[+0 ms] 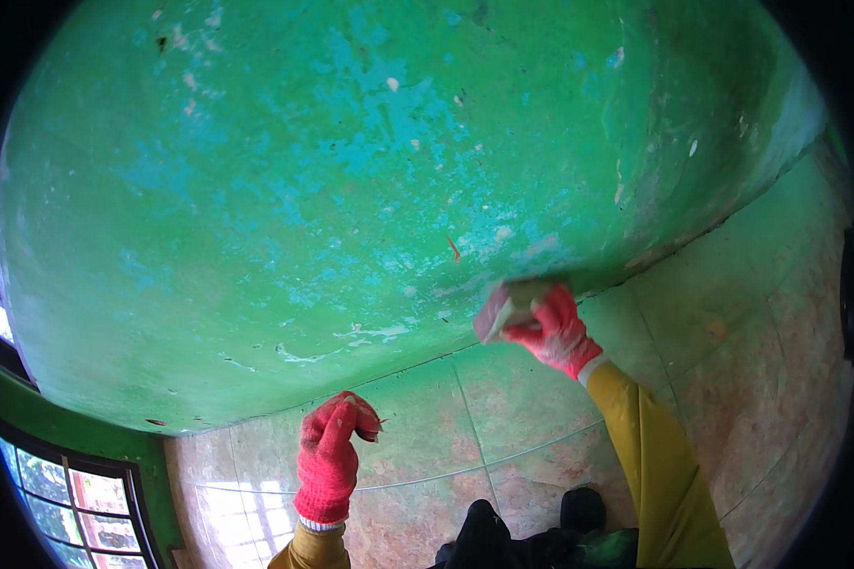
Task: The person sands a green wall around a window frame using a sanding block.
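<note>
My right hand [555,334], in a red knit glove with pale dust on it, grips a sanding block [497,314]. The block has a brownish outer face and a paler side, and is blurred. It lies against the lower part of a green painted wall [292,235], just above the floor line. Light blue and whitish patches show through the worn paint. My left hand [331,451], also in a red glove, hangs lower left over the floor with its fingers curled in. Loose threads stick out near its fingertips, and I see nothing held there.
A tiled floor [413,455] meets the wall along a dark joint. My dark shoe [582,508] is at the bottom. A barred window [78,498] stands at lower left, its light reflected on the tiles. An orange-red strip [453,248] shows on the wall.
</note>
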A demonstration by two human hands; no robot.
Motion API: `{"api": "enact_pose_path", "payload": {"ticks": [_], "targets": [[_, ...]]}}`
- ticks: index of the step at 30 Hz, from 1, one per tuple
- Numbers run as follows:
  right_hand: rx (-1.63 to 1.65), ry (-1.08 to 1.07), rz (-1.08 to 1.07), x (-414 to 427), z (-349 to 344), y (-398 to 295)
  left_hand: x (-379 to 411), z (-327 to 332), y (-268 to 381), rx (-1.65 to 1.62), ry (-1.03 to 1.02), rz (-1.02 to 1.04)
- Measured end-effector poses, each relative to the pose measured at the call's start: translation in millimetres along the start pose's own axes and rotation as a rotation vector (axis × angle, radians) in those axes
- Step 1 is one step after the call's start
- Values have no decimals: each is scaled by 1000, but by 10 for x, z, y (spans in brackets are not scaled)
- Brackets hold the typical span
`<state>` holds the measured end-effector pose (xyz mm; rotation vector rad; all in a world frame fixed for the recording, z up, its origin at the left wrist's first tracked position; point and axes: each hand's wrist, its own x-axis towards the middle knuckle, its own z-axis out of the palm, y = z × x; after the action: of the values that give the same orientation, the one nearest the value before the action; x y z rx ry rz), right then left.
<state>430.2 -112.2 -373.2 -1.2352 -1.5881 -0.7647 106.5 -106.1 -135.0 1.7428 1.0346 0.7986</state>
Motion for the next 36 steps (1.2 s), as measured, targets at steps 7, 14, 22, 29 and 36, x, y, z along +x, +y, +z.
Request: {"api": "enact_pose_path", "payload": {"ticks": [7, 14, 22, 29, 36], "targets": [[-196, 137, 113, 1038, -257, -178, -93, -144, -125, -58, -2, -26], [5, -6, -23, 687, 218, -419, -196, -224, -223, -72, 87, -95], [-65, 27, -30, 1190, 149, -650, -387, -321, -342, -145, 141, -204], [-143, 52, -124, 979, 397, -854, -648, -375, -666, -331, 293, -271], [-167, -82, -158, 1097, 308, -936, -968, -543, -649, -280, 250, -359]]}}
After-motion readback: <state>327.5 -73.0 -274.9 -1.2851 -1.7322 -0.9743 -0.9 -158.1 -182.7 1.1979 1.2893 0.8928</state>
